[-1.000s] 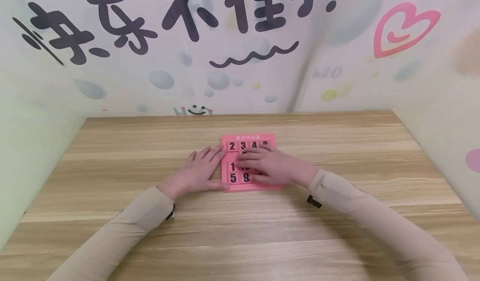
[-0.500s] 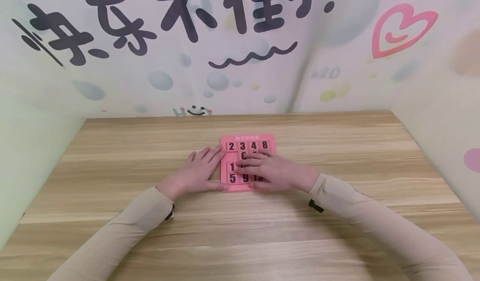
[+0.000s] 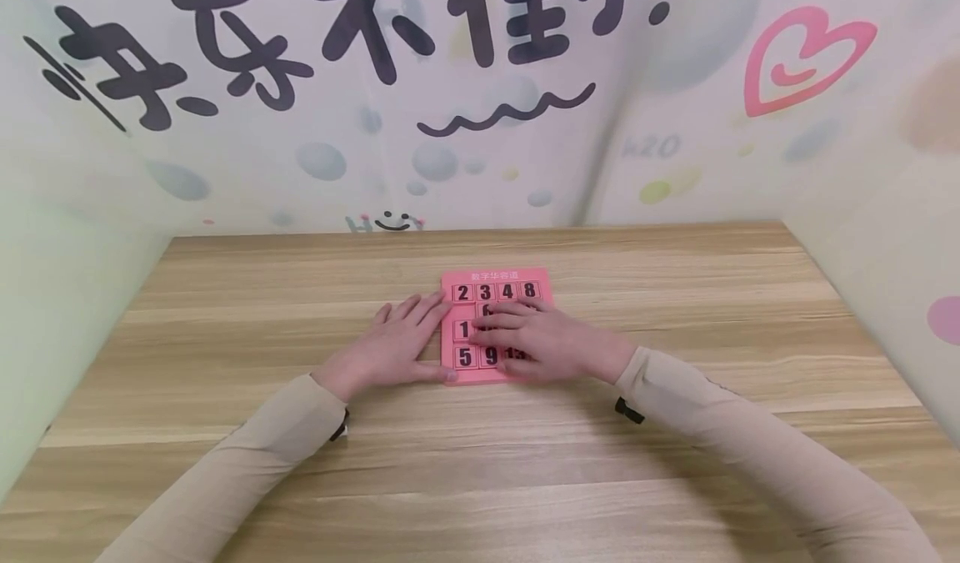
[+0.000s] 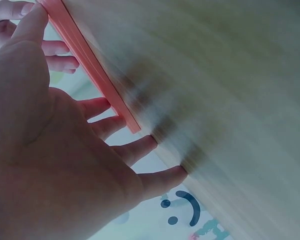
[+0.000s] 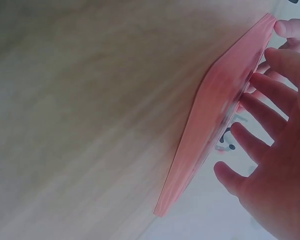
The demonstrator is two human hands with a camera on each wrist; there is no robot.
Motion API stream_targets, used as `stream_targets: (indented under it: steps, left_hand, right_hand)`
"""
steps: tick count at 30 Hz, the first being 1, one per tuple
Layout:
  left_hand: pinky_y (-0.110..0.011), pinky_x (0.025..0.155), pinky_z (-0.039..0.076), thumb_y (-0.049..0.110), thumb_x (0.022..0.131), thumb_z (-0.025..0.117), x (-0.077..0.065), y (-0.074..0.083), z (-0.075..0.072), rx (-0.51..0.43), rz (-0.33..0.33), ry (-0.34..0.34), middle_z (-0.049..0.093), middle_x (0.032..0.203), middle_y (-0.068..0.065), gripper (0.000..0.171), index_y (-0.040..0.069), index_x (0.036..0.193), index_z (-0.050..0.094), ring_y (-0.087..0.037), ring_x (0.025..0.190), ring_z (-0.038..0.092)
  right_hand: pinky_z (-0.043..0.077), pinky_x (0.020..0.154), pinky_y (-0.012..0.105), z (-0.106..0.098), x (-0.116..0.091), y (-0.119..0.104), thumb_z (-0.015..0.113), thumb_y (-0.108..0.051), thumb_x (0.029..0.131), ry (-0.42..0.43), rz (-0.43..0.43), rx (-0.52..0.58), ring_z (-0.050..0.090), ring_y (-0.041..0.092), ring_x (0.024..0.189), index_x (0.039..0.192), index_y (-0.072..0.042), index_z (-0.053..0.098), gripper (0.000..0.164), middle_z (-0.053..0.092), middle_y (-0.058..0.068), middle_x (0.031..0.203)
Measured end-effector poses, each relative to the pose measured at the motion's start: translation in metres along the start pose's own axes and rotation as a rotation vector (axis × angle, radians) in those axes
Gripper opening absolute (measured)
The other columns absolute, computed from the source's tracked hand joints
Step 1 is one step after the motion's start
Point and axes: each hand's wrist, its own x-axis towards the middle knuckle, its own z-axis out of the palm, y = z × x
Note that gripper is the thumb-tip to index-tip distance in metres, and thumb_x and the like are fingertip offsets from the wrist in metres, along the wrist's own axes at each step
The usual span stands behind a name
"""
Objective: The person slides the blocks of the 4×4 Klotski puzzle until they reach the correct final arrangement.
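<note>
A pink number sliding puzzle (image 3: 495, 276) lies flat on the wooden table. Its top row reads 2, 3, 4, 8, and a gap shows at the left of the second row. Below that gap is the 1 tile (image 3: 463, 329), with the 5 tile (image 3: 465, 357) at the lower left. My left hand (image 3: 393, 346) rests at the puzzle's left edge, fingers spread, thumb at the lower corner. Over the tiles lies my right hand (image 3: 555, 342), its fingers extended and touching around the 1 tile; it hides much of the right side. In the right wrist view the puzzle's side (image 5: 200, 125) runs beside these fingers.
The wooden table (image 3: 480, 480) spreads around the puzzle. Behind it stands a white wall (image 3: 247, 179) with large dark characters and bubble prints. Pale side walls (image 3: 67, 296) bound the table left and right.
My right hand has shifted slightly down and left from a second ago, uncovering the 8 tile. The 1 tile has slid a little away from me, toward the gap. The left hand stays put.
</note>
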Motion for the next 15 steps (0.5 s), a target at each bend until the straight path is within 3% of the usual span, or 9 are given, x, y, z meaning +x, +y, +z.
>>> stream_targets:
  steps: [15]
  left_hand:
    - [-0.067,0.109,0.009,0.067,0.084,0.058,-0.0007,-0.0001,-0.0006,0.003,-0.001,0.002,0.008,0.161,-0.011,0.101,0.007,0.155,0.018,-0.041,0.143,0.010]
  right_hand:
    - [0.018,0.113,0.056,-0.0004,0.0047,0.0033,0.052,-0.033,0.098,-0.009,0.019,-0.001,0.029,0.028,0.140,0.145,-0.017,0.047,0.049,0.042,0.003,0.149]
